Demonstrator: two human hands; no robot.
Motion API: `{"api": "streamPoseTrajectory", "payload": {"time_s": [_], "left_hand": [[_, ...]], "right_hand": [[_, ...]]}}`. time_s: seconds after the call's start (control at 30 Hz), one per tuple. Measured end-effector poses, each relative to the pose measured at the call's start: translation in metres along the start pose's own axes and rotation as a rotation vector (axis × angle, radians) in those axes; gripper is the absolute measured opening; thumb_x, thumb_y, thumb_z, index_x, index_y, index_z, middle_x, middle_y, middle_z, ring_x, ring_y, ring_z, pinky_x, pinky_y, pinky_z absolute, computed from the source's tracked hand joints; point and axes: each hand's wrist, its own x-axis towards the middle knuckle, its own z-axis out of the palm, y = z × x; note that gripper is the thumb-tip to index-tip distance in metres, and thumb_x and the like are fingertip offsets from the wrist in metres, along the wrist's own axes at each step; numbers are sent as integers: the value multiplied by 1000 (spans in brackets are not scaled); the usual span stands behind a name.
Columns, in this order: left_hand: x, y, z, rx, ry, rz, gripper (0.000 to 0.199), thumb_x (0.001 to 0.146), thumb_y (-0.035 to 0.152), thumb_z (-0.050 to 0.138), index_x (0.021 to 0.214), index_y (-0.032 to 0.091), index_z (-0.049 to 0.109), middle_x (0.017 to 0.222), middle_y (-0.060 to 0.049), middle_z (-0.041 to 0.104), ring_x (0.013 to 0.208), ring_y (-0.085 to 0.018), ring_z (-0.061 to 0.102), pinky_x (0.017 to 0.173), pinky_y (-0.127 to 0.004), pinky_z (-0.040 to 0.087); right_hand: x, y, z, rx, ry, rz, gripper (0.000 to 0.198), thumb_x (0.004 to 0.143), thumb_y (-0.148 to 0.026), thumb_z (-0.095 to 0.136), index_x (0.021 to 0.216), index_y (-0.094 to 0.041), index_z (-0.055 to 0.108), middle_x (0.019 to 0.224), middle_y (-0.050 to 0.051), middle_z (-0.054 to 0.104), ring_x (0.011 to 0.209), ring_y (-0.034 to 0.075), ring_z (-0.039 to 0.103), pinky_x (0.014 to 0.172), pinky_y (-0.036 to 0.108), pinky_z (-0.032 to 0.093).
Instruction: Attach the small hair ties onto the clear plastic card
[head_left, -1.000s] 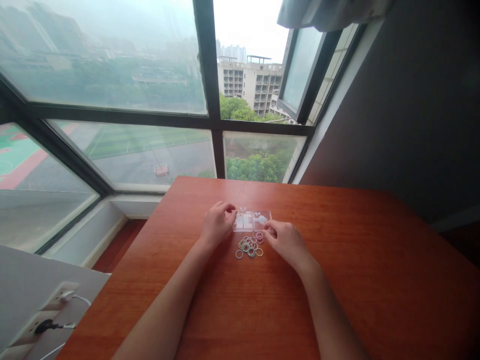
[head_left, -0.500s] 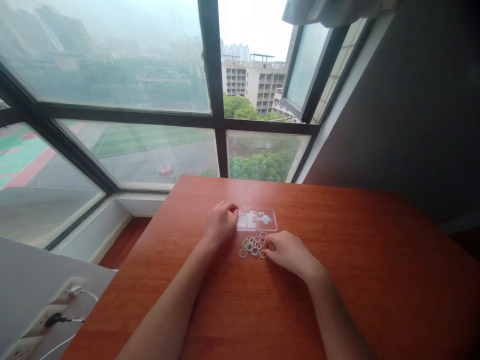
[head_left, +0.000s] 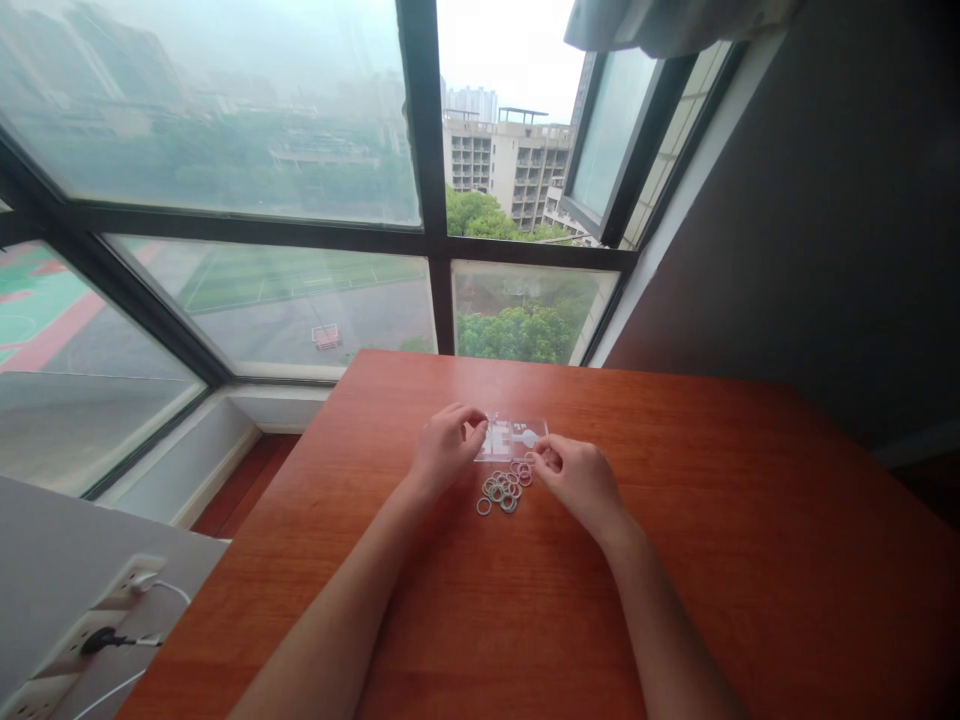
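A clear plastic box point(head_left: 495, 443) lies with its lid open on the wooden table point(head_left: 465, 620). At its left side is my left hand point(head_left: 448, 440), fingers curled in and thumb against the box's edge, covering its left part. Just in front of the box is a loose pile of pastel hair ties point(head_left: 501, 488), overlapping one another. My right hand point(head_left: 577, 475) is beside the box's right front corner, above the right edge of the pile. Its thumb and fingertips are pinched together on a yellow hair tie, mostly hidden by the fingers.
Tall windows point(head_left: 322, 235) with dark frames rise behind the table's far edge. A grey wall point(head_left: 810, 220) stands at the right. Power sockets point(head_left: 94, 640) with plugged-in cables are on the low white panel at the lower left.
My right hand has lifted the yellow hair tie off the front right of the pile and moved up toward the box. My left fingers have shifted slightly right over the box.
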Motion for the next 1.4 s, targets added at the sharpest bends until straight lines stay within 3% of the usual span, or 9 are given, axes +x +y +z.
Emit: {"api": "streamPoseTrajectory", "payload": {"time_s": [0.13, 0.37, 0.57, 0.8, 1.13, 1.4], "left_hand": [[-2, 13, 7, -178, -61, 36, 14, 86, 25, 57, 81, 17, 67, 75, -1, 65, 61, -10, 50, 59, -22, 39], [-9, 32, 16, -262, -196, 111, 10, 82, 24, 61, 79, 16, 67, 73, -1, 64, 60, -10, 49, 58, -21, 39], [-7, 25, 15, -177, -135, 126, 9, 82, 22, 60, 76, 17, 64, 73, -1, 64, 63, -10, 52, 60, -21, 40], [3, -11, -1, 42, 61, -17, 14, 84, 27, 59, 75, 17, 65, 74, -1, 65, 61, -11, 51, 59, -24, 38], [4, -15, 0, 67, 43, -60, 13, 84, 28, 59, 81, 19, 68, 78, -2, 66, 67, -14, 57, 63, -24, 42], [4, -16, -4, 64, 41, -47, 12, 83, 23, 56, 82, 18, 67, 78, -2, 65, 65, -12, 55, 64, -24, 42]], "right_hand": [[2, 3, 5, 50, 145, -21, 11, 83, -27, 58, 80, -22, 67, 59, -4, 58, 56, 11, 51, 58, 22, 31], [1, 0, 10, 118, 210, -102, 11, 83, -28, 58, 79, -21, 66, 55, -5, 51, 53, 10, 47, 58, 22, 31], [0, -1, 8, 111, 206, -108, 12, 84, -28, 57, 82, -21, 67, 57, -4, 53, 55, 10, 49, 59, 21, 32], [1, -2, 6, 41, 59, -59, 13, 85, -28, 56, 82, -23, 67, 61, -2, 60, 60, 12, 55, 61, 22, 33], [-1, -6, -1, -20, -161, -11, 10, 84, -26, 59, 83, -25, 69, 69, -2, 68, 64, 12, 58, 59, 22, 30], [-6, -9, -2, -18, -324, -51, 12, 82, -24, 58, 79, -24, 70, 72, -1, 69, 64, 12, 59, 56, 21, 31]]}}
